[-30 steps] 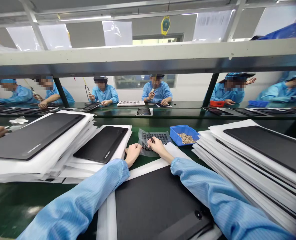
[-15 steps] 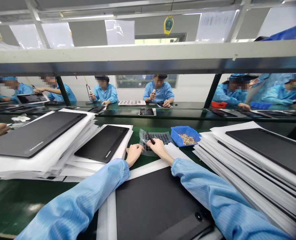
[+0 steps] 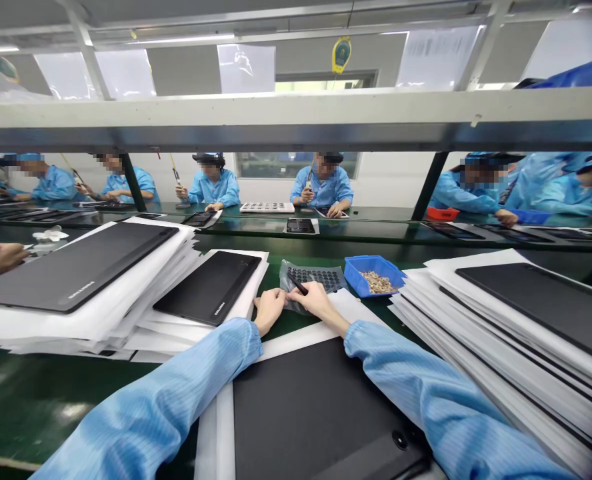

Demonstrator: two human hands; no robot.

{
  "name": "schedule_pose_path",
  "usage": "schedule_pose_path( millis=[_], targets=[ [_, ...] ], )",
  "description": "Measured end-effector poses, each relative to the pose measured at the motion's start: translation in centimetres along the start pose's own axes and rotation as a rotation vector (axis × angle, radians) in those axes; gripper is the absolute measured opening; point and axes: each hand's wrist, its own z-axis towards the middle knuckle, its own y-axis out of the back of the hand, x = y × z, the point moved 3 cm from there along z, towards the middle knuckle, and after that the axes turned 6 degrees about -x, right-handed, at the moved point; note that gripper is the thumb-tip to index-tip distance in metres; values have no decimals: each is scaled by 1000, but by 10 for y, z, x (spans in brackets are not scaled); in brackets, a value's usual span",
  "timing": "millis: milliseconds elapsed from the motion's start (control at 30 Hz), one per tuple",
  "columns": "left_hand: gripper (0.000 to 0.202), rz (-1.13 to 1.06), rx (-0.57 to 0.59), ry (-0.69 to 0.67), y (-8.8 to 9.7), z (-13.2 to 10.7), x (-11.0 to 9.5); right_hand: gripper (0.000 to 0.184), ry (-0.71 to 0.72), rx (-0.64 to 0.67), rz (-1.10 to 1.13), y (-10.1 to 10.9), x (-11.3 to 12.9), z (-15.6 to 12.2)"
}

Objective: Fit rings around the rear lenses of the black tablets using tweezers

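Observation:
My right hand [image 3: 317, 300] is closed around a black pen-like tool [image 3: 297, 285], its fingertips over the near-left part of a clear plastic sheet [image 3: 312, 275] carrying rows of small black round pieces. Beside it, my left hand [image 3: 270, 309] has its fingers pinched together at that sheet's near-left edge, almost meeting the right fingertips; whatever lies between them is too small to make out. Under my forearms a large dark tablet [image 3: 306, 400] lies back up on white sheeting, with a round camera lens [image 3: 399, 439] at its near right.
A blue bin [image 3: 373, 275] of small brass-coloured parts stands beyond my right hand. Tablets on stacked white sheets flank me, a smaller tablet [image 3: 209, 287] at left and another [image 3: 541, 300] at right. A co-worker's hand [image 3: 1, 260] enters at far left. A shelf [image 3: 296, 110] spans overhead.
My right hand has moved left and a little nearer to me, bringing its fingertips and the black tool close to my left fingertips. The left hand stays at the sheet's edge.

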Motion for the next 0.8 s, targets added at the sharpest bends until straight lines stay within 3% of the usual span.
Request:
schedule_pose_path(
  millis=[433,633,800],
  targets=[
    [29,32,-1,-40,0,-1,-1,23,22,42,-19,-5,-2,2],
    [28,79,2,-62,1,-3,-3,23,-79,27,61,-6,-16,10],
    [29,196,-85,-29,0,-5,-3,22,-174,62,236,-4,-24,11]
  ],
)
